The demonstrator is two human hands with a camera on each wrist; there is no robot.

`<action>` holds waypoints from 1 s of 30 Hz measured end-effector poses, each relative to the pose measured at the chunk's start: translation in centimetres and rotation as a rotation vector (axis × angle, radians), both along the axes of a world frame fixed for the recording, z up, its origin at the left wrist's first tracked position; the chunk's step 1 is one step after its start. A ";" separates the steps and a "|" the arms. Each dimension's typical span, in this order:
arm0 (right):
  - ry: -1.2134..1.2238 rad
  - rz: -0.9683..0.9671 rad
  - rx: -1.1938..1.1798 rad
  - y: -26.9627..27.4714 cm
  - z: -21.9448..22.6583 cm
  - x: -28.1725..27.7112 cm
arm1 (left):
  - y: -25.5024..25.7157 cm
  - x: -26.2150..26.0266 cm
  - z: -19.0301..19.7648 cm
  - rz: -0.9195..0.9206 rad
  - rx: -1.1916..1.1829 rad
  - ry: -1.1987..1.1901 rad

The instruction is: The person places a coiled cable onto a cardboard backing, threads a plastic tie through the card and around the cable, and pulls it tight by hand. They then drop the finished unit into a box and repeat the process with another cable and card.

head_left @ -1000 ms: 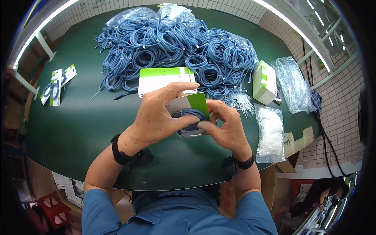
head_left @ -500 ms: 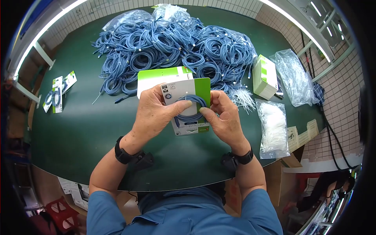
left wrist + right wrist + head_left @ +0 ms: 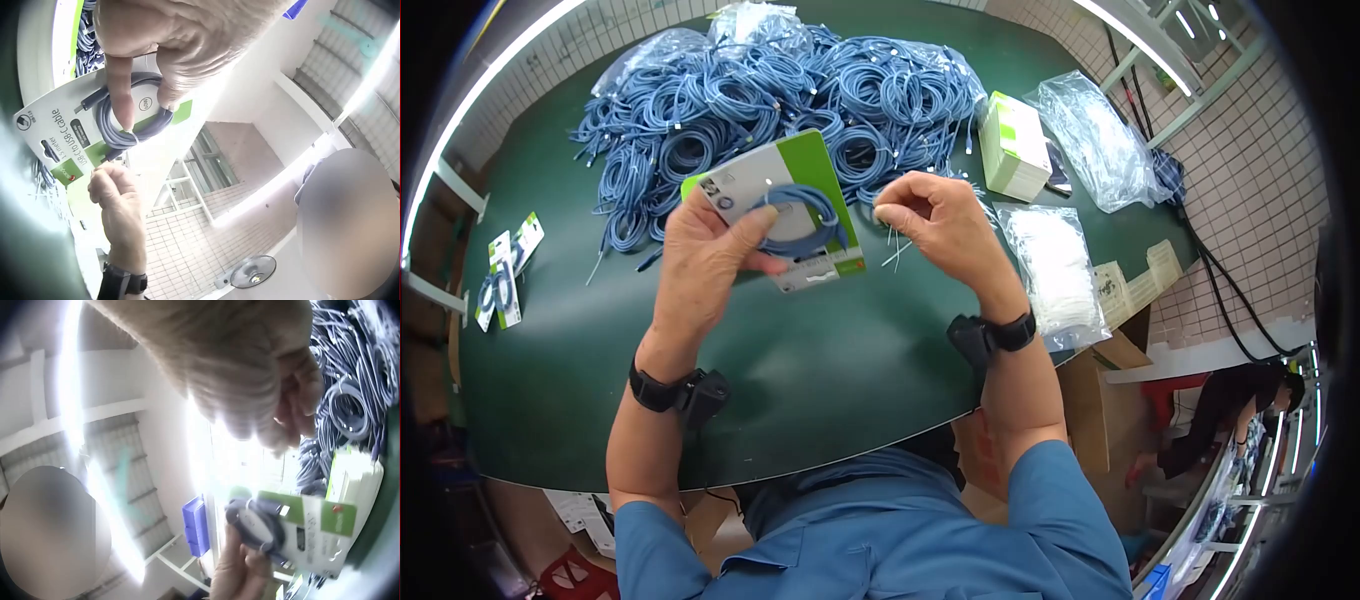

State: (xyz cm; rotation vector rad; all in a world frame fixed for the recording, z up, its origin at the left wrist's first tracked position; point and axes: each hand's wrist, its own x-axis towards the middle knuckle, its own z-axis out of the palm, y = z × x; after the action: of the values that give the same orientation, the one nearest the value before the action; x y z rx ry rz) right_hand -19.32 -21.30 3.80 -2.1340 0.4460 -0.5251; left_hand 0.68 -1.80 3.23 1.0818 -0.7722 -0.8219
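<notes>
My left hand (image 3: 700, 250) holds a green-and-white backing card (image 3: 745, 180) up over the table, thumb across its front. On the card lies a coiled blue USB-C cable (image 3: 828, 208); in the left wrist view the print reads "USB-C to USB-C cable". Apart from the card, to its right, my right hand (image 3: 945, 225) has its fingers curled and pinches thin white ties (image 3: 895, 250), whose ends hang below the fingertips. The left wrist view shows the left thumb and a finger pressing the coil (image 3: 150, 130) against the card.
A large heap of coiled blue cables (image 3: 690, 100) covers the back of the green table (image 3: 820, 380). At right stand a stack of cards (image 3: 1015, 150), a bag of white ties (image 3: 1055, 275) and a clear plastic bag (image 3: 1100, 145). Carded cables (image 3: 505, 270) lie far left.
The right hand has let go of the card, moved right and now pinches white ties. The left hand has carried the card and cable left and tilted it. The head view has shifted.
</notes>
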 end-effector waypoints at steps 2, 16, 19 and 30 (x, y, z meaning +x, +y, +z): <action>0.168 -0.002 -0.092 -1.0 -0.1 -0.9 | 0.0 0.2 -0.1 0.043 -0.038 -0.036; 0.309 -0.280 -0.493 -4.6 -6.7 -3.2 | -0.3 -0.2 -0.6 0.053 -0.007 -0.115; 0.301 -0.368 -0.528 -5.5 -7.7 -3.2 | -0.4 -0.5 -0.7 0.051 0.009 -0.124; 0.287 -0.492 -0.530 -5.7 -8.5 -3.0 | -0.7 -1.5 -1.5 -0.003 0.082 -0.137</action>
State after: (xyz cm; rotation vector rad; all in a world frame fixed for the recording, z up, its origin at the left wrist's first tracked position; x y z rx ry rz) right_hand -22.31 -26.96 -4.66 -2.6285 1.1129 -0.6648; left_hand -0.79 -2.51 1.74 1.2196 -0.8610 -0.7937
